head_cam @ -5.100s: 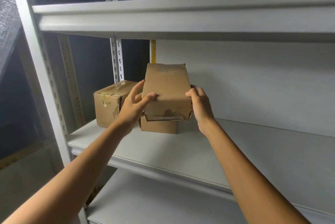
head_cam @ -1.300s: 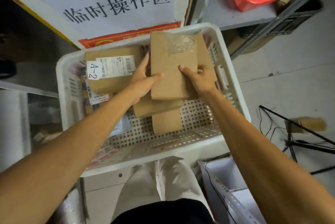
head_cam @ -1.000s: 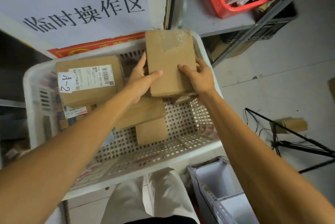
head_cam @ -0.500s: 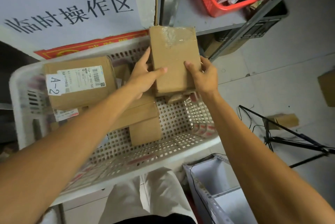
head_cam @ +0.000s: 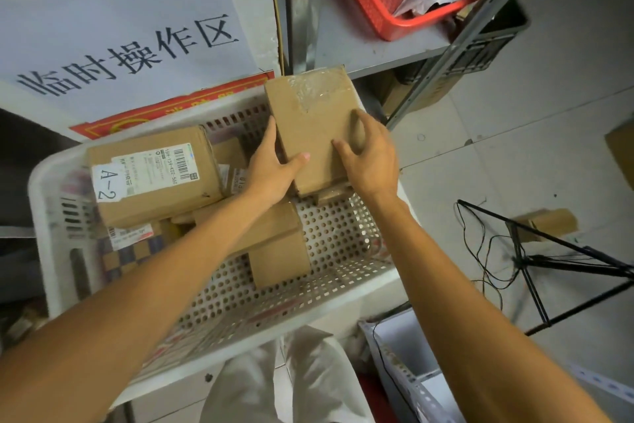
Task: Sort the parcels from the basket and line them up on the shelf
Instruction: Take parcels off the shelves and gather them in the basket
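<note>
Near the centre of the frame, a person's left hand and right hand clasp a tape-sealed cardboard parcel over the far right corner of a white perforated basket, the left thumb pressed across its top face and the right fingers curled round its right edge. A larger parcel labelled A-2 lies at the basket's left, while a red basket sits on a grey shelf at upper right.

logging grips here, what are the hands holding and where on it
One taped brown parcel, between both hands: left hand on its left side, right hand on its right side, toward its near end.
</note>
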A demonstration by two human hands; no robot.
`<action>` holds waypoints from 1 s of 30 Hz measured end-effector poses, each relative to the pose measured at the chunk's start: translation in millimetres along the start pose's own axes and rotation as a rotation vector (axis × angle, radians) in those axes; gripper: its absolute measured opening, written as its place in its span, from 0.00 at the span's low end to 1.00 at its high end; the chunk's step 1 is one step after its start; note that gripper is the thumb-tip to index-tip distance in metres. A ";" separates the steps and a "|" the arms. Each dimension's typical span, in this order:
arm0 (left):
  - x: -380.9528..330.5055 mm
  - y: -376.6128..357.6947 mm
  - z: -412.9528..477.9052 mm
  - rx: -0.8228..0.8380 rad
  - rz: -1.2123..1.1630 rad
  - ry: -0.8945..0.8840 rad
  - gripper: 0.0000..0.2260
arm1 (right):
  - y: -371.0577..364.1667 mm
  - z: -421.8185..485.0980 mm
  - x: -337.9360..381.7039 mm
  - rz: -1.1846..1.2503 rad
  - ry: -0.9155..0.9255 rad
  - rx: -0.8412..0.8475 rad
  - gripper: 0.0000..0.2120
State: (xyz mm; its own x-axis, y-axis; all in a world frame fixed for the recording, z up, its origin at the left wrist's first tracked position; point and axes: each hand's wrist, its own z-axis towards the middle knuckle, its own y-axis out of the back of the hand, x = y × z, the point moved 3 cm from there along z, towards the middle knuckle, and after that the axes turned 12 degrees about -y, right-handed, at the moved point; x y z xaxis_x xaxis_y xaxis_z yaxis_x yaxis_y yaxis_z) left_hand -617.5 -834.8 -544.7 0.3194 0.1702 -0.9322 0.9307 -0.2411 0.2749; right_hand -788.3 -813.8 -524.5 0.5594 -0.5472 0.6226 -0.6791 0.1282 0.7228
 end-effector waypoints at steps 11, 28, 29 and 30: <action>-5.3 -15.4 -0.4 0.021 -0.104 -0.055 0.40 | -0.3 -9.6 2.4 -0.310 0.086 -0.035 0.35; -22.0 38.2 -26.8 0.110 0.199 -0.034 0.27 | -2.1 -39.7 33.9 -0.372 0.276 0.099 0.31; -23.4 46.3 -31.2 0.134 0.239 -0.031 0.25 | -4.8 -45.0 40.7 -0.378 0.284 0.121 0.31; -24.6 54.9 -36.4 0.155 0.274 -0.029 0.24 | -7.7 -51.5 47.5 -0.385 0.291 0.140 0.31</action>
State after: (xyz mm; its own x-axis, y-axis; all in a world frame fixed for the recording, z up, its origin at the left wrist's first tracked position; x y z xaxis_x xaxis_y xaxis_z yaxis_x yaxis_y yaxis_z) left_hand -567.8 -817.5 -498.2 0.5472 0.0516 -0.8354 0.7719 -0.4170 0.4799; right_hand -732.0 -798.2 -485.0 0.8777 -0.2769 0.3910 -0.4435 -0.1606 0.8818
